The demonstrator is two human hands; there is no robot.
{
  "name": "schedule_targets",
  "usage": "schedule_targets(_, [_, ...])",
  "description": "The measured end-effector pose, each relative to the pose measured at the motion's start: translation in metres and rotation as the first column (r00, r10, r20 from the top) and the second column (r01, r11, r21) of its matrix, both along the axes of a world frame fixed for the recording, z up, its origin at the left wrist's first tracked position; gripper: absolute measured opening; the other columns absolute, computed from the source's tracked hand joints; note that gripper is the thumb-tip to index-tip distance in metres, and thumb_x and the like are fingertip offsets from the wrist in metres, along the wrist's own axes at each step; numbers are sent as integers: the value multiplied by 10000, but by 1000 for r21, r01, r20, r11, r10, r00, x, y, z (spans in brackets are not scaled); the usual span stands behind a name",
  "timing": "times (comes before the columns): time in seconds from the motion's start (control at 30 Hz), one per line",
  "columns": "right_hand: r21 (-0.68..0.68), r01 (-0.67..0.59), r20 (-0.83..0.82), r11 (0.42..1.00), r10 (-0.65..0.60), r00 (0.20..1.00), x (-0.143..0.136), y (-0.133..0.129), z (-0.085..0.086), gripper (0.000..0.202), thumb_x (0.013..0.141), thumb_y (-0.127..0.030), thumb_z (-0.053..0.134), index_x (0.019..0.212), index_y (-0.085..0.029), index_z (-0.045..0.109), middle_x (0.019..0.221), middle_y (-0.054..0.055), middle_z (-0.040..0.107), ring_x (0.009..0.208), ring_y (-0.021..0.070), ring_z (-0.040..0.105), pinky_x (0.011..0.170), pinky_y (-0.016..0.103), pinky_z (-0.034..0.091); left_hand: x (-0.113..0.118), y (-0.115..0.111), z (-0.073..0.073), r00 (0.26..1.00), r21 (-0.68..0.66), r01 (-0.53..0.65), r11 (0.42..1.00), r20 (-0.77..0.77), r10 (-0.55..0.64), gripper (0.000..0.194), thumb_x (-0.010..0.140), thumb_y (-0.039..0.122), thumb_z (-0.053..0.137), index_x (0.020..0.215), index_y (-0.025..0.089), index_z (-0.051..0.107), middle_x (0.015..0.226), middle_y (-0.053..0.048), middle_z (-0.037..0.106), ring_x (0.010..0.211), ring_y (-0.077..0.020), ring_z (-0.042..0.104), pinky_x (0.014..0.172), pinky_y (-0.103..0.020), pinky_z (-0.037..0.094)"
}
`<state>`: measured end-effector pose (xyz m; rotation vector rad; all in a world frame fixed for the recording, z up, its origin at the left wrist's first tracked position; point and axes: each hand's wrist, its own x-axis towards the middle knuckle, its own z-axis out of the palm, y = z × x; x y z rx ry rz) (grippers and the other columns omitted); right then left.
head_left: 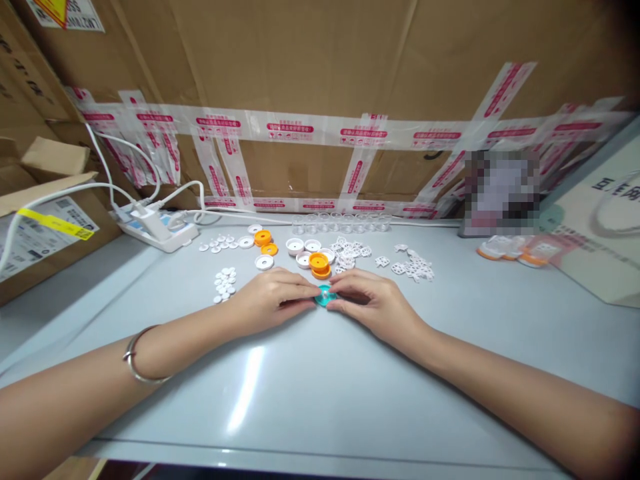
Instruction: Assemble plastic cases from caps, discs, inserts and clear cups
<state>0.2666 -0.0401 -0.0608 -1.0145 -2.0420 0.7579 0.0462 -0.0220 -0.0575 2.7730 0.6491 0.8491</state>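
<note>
A small round teal part (325,295) lies on the grey table between my two hands. My left hand (280,295) grips its left edge between thumb and fingers. From the right, my right hand (373,298) pinches the opposite edge. Just behind it are orange round parts (319,261) and white round rings (295,247). Left of these sit more orange rings (263,237) and a white ring (264,262). Small white discs (225,285) are grouped beside my left hand. Thin white openwork pieces (350,250) lie beyond my right hand, with another pile (417,267) farther right.
Clear round pieces (341,223) line the table's back, before a large taped cardboard box (300,60). A power strip (160,230) with white cables and an open carton (55,227) stand left. Orange-and-clear items (515,249) and a pixelated upright object (500,193) are right.
</note>
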Motion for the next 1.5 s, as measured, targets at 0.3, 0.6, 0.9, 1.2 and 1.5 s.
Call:
schedule_targets(0.3, [60,0,9,998,-1,1000,1,-1,-2,125,787,-277,635,895,-238,686,963,45,650,897,178,624,771,302,525,0,-2,-1,999,-10,-11,1000,-34,11,250,881,222,516,1106,217,625,978,-46,684,875,-145,621,769,-261,457])
schedule_targets(0.6, [103,11,49,995,-16,999,0,-2,-1,117,781,-239,642,883,-234,700,965,38,650,887,169,631,786,287,520,1,-3,-1,999,19,-12,1000,-44,13,242,883,232,515,1094,213,631,972,-45,683,870,-147,619,774,-266,456])
schedule_targets(0.9, [227,-16,159,974,-21,987,1,-3,-3,126,818,-253,598,894,-239,697,997,50,652,884,177,638,788,303,522,2,-5,-2,991,162,-27,986,-122,47,237,900,237,476,1078,194,627,937,-53,679,838,-145,621,766,-284,463])
schedule_targets(1.2, [292,-83,300,953,-9,954,-2,-5,-4,183,870,-222,505,848,-187,683,1027,93,634,875,185,642,777,309,533,4,-10,3,960,343,-1,939,-262,97,246,923,206,412,1055,157,614,902,-45,673,779,-159,601,724,-296,447])
schedule_targets(1.5, [196,-48,192,979,10,981,1,-4,2,137,828,-224,574,890,-221,696,1004,50,677,918,179,642,824,295,513,-3,-3,19,984,342,-34,939,-151,91,226,904,199,440,1027,160,625,988,-71,687,856,-170,625,742,-290,465])
